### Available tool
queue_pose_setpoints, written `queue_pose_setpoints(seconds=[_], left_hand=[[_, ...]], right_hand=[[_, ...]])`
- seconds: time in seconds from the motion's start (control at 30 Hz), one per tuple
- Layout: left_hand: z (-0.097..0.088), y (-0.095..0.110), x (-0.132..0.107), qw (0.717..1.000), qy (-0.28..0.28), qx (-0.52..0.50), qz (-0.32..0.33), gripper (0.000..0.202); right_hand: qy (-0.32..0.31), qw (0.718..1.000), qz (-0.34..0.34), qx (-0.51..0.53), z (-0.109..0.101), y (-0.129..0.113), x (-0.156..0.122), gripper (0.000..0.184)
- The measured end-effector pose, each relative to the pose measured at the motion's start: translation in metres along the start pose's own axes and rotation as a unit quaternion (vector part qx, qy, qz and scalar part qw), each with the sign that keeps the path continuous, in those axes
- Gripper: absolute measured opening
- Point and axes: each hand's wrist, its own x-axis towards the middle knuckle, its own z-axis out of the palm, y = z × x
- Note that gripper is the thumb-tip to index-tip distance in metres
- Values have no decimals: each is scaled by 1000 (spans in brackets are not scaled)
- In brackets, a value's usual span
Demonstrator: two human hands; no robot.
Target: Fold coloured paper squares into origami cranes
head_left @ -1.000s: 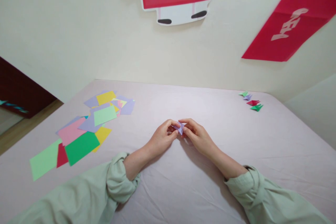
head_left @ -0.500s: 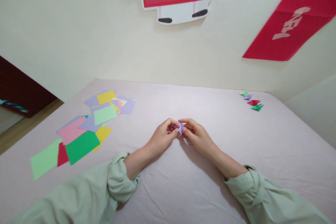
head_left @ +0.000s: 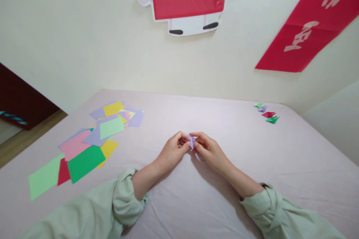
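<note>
A small piece of folded purple paper (head_left: 192, 142) is held between my hands over the middle of the table. My left hand (head_left: 176, 147) pinches its left side between thumb and fingers. From the right, the thumb and fingers of my right hand (head_left: 206, 146) grip the other side. Fingers cover much of the paper, so its full shape is hidden.
On the left, colored paper sheets (head_left: 86, 163) lie overlapped. Several small folded paper figures (head_left: 269, 114) sit in a row at the far right. A pale cloth covers the table (head_left: 179, 201), which meets the wall (head_left: 84, 44) at the back.
The view has tipped up slightly, so the table and hands appear a little lower. Both hands keep their pinch on the purple paper, with only slight finger movement.
</note>
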Motion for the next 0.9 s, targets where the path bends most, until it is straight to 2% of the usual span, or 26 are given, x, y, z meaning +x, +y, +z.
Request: queue_pose_setpoints(seconds=[0.47,0.67,0.8,0.9], left_hand=[[0,-1,0,1000,-6,-3,-7,12],[0,1,-1,1000,-20,10,11,18],[0,-2,0,999,-26,14,17,20],[0,-4,1,1000,-17,-3,9,26]], right_hand=[[7,1000,-6,4,1,2,1,28],[40,996,-8,-77,4,2,-3,27],[56,978,-62,-189,4,-1,-5,35],[45,963,-95,-249,1,-3,-5,30]])
